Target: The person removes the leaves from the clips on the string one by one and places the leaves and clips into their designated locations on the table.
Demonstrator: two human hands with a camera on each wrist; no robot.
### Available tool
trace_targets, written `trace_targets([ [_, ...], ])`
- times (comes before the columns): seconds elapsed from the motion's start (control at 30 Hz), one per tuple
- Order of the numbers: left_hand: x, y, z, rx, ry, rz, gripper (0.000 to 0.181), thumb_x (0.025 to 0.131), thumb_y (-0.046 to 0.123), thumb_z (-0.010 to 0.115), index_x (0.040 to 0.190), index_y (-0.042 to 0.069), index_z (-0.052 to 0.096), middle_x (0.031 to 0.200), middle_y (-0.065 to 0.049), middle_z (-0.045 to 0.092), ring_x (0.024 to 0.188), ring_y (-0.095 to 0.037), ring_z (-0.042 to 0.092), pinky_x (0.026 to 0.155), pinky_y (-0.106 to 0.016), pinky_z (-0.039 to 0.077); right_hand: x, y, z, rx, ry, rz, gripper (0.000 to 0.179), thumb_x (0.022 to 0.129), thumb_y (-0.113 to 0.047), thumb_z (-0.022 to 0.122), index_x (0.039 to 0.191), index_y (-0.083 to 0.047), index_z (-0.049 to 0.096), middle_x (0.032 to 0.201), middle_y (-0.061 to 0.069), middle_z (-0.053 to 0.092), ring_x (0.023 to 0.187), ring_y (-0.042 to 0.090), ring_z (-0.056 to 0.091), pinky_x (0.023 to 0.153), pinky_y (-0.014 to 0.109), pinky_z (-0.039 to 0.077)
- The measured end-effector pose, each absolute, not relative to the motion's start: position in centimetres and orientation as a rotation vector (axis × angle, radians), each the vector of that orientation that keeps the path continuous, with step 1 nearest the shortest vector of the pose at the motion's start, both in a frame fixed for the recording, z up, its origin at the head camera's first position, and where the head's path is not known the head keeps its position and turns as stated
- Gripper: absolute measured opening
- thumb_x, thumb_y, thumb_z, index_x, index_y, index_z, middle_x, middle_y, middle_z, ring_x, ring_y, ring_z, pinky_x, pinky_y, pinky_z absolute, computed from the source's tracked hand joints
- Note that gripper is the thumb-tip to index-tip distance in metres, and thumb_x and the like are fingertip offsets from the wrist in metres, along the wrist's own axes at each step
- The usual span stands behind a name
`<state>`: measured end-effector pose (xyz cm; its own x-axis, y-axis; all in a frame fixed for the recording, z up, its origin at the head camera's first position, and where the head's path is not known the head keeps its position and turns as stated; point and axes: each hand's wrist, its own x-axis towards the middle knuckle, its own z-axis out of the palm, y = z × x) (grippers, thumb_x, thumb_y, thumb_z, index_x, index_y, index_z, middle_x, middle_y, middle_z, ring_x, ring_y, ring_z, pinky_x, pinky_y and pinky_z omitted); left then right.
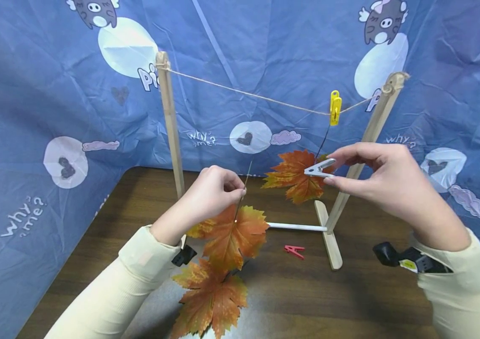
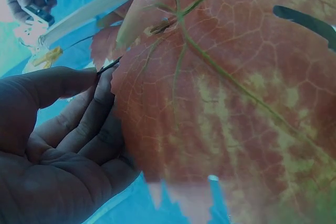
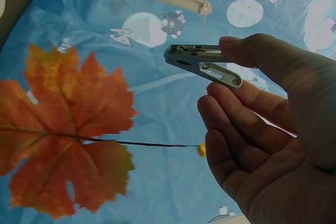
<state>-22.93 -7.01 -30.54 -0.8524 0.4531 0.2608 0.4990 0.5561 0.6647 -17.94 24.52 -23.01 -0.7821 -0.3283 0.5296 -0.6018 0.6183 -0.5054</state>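
My left hand (image 1: pixel 219 190) pinches the thin dark stem of an orange maple leaf (image 1: pixel 237 235) between thumb and fingertips; the leaf hangs below the hand. In the left wrist view that leaf (image 2: pixel 226 87) fills the right side, its veins showing. My right hand (image 1: pixel 386 174) holds a grey clothespin (image 1: pixel 319 168) by its handle ends, thumb on one and fingers on the other. The right wrist view shows the clothespin (image 3: pixel 202 62) with its nose pointing away from the palm. Behind it, another maple leaf (image 1: pixel 297 174) hangs by its stem from a yellow clothespin (image 1: pixel 335 108) on the string.
A string (image 1: pixel 248 93) runs between two wooden posts, the left post (image 1: pixel 170 122) and the right post (image 1: pixel 371 127). A white bar (image 1: pixel 295 227) joins them low down. A red clothespin (image 1: pixel 294 251) and another maple leaf (image 1: pixel 212 299) lie on the brown table (image 1: pixel 308 301).
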Motion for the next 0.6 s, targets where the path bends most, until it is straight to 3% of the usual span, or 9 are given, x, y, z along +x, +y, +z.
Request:
trace_targets([
  [0.33, -22.4, -7.3, -31.0, -0.819, -2.748, -1.196, 0.007, 0.09, 0.008, 0.073, 0.086, 0.005, 0.078, 0.072, 0.006, 0.07, 0.069, -0.01, 0.063, 0.07, -0.033, 0.05, -17.6, 24.7, -25.4, 0.743, -2.483, 1.023, 0.031, 0.077, -0.006, 0.09, 0.102, -0.019, 0.078, 0.087, -0.01, 0.073, 0.08, 0.012, 0.066, 0.061, 0.021, 0.047],
  [0.6, -22.0, -7.5, -31.3, -0.802, -2.794, -1.2, 0.008, 0.089, 0.009, 0.072, 0.085, 0.005, 0.078, 0.069, 0.007, 0.068, 0.068, -0.011, 0.061, 0.068, -0.032, 0.049, -17.4, 24.9, -27.3, 0.698, -2.505, 1.094, 0.041, 0.077, -0.004, 0.089, 0.114, -0.018, 0.077, 0.092, -0.004, 0.074, 0.061, 0.014, 0.062, 0.051, 0.022, 0.045],
])
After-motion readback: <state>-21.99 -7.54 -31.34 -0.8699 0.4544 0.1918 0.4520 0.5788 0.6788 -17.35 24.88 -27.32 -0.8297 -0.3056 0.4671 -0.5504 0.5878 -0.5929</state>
